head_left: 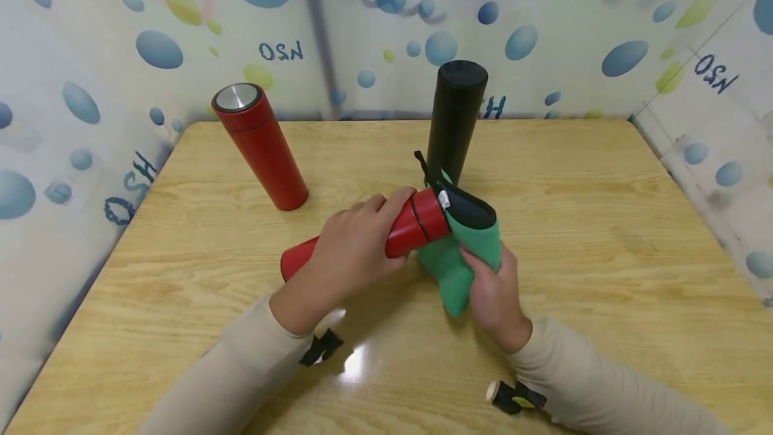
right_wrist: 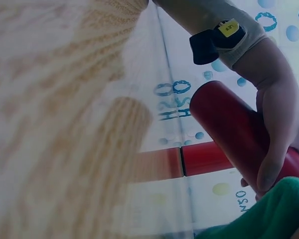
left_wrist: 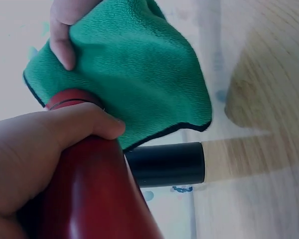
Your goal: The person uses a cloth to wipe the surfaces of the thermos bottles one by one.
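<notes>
My left hand (head_left: pixel 356 240) grips a red flask (head_left: pixel 413 223) around its body, tilted with its top end toward the right. A green cloth (head_left: pixel 455 274) with dark edging is pinched in my right hand (head_left: pixel 495 287) and draped against the top of that flask. In the left wrist view the cloth (left_wrist: pixel 134 74) spreads behind the flask's end, and the left thumb (left_wrist: pixel 89 124) lies along the red body (left_wrist: pixel 94 189). The right wrist view shows the flask's rounded bottom end (right_wrist: pixel 214 104) pointing away from the cloth (right_wrist: pixel 269 214).
A second red flask (head_left: pixel 262 146) with a silver-topped lid stands upright at the back left of the wooden table (head_left: pixel 604 274). Behind the cloth, a black flask (head_left: pixel 455 119) stands upright. A patterned wall covering (head_left: pixel 392 32) borders the table's back and sides.
</notes>
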### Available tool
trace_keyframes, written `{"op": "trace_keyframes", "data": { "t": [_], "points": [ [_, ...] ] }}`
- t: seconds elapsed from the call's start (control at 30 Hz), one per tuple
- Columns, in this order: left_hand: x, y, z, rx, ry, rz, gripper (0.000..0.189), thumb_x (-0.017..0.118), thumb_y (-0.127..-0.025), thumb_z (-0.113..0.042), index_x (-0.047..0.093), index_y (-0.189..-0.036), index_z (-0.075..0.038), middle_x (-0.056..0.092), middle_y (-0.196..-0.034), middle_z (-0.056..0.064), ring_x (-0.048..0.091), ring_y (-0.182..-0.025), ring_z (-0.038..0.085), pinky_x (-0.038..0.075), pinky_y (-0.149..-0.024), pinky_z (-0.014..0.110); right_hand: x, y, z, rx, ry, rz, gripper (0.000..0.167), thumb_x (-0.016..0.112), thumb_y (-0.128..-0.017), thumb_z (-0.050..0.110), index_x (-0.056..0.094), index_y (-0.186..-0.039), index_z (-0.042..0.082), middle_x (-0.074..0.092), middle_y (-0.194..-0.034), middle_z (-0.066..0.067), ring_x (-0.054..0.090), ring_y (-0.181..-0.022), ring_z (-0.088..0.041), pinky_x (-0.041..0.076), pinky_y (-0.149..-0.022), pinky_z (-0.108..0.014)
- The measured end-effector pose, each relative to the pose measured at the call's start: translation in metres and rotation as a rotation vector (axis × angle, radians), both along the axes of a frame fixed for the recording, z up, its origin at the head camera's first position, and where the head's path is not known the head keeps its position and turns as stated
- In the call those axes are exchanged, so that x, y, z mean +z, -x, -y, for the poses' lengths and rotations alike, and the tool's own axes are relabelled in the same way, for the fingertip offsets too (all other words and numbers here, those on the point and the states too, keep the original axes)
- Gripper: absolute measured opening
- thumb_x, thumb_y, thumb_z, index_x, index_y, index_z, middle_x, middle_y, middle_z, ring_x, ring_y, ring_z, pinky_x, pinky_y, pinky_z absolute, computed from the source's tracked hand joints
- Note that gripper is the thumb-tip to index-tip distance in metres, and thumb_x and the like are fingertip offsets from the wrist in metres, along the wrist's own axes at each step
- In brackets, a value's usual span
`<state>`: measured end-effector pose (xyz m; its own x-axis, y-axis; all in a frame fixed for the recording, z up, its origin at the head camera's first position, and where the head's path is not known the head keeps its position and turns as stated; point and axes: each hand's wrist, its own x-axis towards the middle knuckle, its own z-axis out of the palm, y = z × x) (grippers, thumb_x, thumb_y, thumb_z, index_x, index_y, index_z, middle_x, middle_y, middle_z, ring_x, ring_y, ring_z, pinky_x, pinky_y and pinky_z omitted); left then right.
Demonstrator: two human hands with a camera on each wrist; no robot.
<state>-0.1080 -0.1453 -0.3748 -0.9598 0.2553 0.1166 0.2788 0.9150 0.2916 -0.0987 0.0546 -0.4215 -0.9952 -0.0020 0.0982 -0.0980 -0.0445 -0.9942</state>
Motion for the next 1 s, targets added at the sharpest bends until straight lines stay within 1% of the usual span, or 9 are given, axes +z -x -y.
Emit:
{"op": "trace_keyframes", "data": {
  "t": [0.13,0.23,0.37,0.43,0.6,0.73,0.83,0.93,1.0],
  "points": [
    [-0.0032,0.0005,-0.0024,0.014,-0.004,0.018,0.092,0.087,-0.072,-0.036,0.035,-0.147,-0.026,0.063,-0.112,0.005,0.063,-0.092,0.021,0.058,-0.077,0.042,-0.0021,-0.0021,-0.0007,-0.012,-0.009,-0.059,0.025,0.055,-0.091,-0.007,0.061,-0.116,-0.01,0.067,-0.097,0.014,0.062,-0.092,-0.003,0.051,-0.087,-0.016],
    [-0.0036,0.0008,-0.0045,0.003,-0.019,0.036,0.093,0.088,-0.071,-0.036,0.034,-0.147,-0.027,0.063,-0.112,0.004,0.063,-0.091,0.02,0.058,-0.077,0.041,-0.0031,-0.0006,-0.0012,-0.006,0.019,-0.079,0.026,0.053,-0.092,-0.007,0.062,-0.117,-0.005,0.068,-0.1,0.012,0.063,-0.094,-0.004,0.051,-0.089,-0.017],
    [-0.0028,-0.0008,-0.0057,-0.03,-0.038,0.086,0.094,0.088,-0.071,-0.036,0.034,-0.147,-0.029,0.063,-0.113,0.003,0.062,-0.091,0.019,0.058,-0.077,0.04,-0.0031,0.001,-0.0014,0.012,0.078,-0.04,0.028,0.05,-0.093,-0.007,0.062,-0.115,0.005,0.068,-0.103,0.009,0.064,-0.098,-0.005,0.052,-0.091,-0.019],
    [-0.0021,-0.0017,-0.0057,-0.039,-0.048,0.096,0.095,0.089,-0.07,-0.036,0.034,-0.148,-0.029,0.063,-0.113,0.002,0.062,-0.092,0.017,0.058,-0.077,0.039,-0.0026,0.0014,-0.001,0.021,0.111,-0.009,0.029,0.048,-0.093,-0.007,0.061,-0.115,0.008,0.068,-0.104,0.008,0.064,-0.099,-0.006,0.053,-0.092,-0.021],
    [-0.0008,-0.0033,-0.0048,-0.028,-0.078,0.067,0.096,0.09,-0.067,-0.035,0.035,-0.146,-0.03,0.063,-0.112,0.0,0.061,-0.091,0.016,0.058,-0.075,0.039,0.0004,0.0006,0.001,0.029,0.167,0.018,0.028,0.046,-0.094,-0.005,0.06,-0.115,0.008,0.068,-0.105,0.007,0.065,-0.099,-0.007,0.054,-0.091,-0.022],
    [-0.0047,-0.004,-0.0052,-0.024,-0.087,0.072,0.092,0.088,-0.071,-0.034,0.035,-0.146,-0.028,0.063,-0.11,0.001,0.061,-0.089,0.016,0.058,-0.073,0.038,0.0022,-0.0012,0.0025,0.015,0.15,0.014,0.025,0.048,-0.094,-0.005,0.061,-0.114,0.004,0.068,-0.103,0.008,0.065,-0.097,-0.005,0.053,-0.089,-0.02],
    [-0.008,-0.0034,-0.0058,-0.02,-0.078,0.075,0.091,0.087,-0.072,-0.035,0.035,-0.146,-0.026,0.063,-0.109,0.002,0.061,-0.087,0.016,0.057,-0.072,0.037,0.0022,-0.0012,0.0029,-0.001,0.109,0.013,0.023,0.049,-0.094,-0.005,0.061,-0.112,0.002,0.068,-0.1,0.009,0.065,-0.093,-0.005,0.053,-0.087,-0.019],
    [-0.0091,-0.0024,-0.0067,-0.021,-0.068,0.072,0.091,0.087,-0.072,-0.035,0.035,-0.146,-0.025,0.063,-0.11,0.002,0.061,-0.086,0.016,0.057,-0.072,0.037,0.001,-0.0001,0.0026,-0.004,0.088,0.011,0.023,0.049,-0.094,-0.004,0.06,-0.113,0.001,0.067,-0.101,0.008,0.064,-0.095,-0.006,0.053,-0.089,-0.019],
    [-0.009,-0.0022,-0.0077,-0.023,-0.067,0.086,0.091,0.087,-0.073,-0.035,0.035,-0.147,-0.025,0.063,-0.111,0.003,0.061,-0.087,0.017,0.058,-0.072,0.037,-0.0003,0.0003,0.0019,-0.002,0.073,0.011,0.024,0.049,-0.094,-0.005,0.06,-0.114,0.001,0.067,-0.102,0.008,0.064,-0.097,-0.006,0.052,-0.09,-0.019]
  ]
}}
